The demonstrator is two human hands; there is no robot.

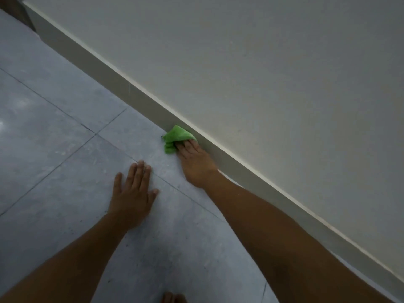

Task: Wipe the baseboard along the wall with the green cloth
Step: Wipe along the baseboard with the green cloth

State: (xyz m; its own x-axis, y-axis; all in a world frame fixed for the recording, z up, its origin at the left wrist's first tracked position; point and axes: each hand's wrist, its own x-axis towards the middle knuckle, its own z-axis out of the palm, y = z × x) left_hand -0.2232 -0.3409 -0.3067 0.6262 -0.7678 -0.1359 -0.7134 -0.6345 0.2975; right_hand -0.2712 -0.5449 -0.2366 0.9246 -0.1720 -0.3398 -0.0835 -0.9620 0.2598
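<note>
A crumpled green cloth point(175, 138) is pressed against the grey baseboard point(122, 83), which runs diagonally from the upper left to the lower right under the pale wall. My right hand point(195, 162) holds the cloth with its fingers tucked into it, right at the foot of the baseboard. My left hand point(133, 193) lies flat on the tiled floor with its fingers spread, a short way left of and nearer to me than the right hand, holding nothing.
Grey floor tiles point(54, 154) with dark grout lines spread to the left. A dark wooden edge point(15, 9) stands at the far upper left where the baseboard ends. A toe point(172, 298) shows at the bottom edge.
</note>
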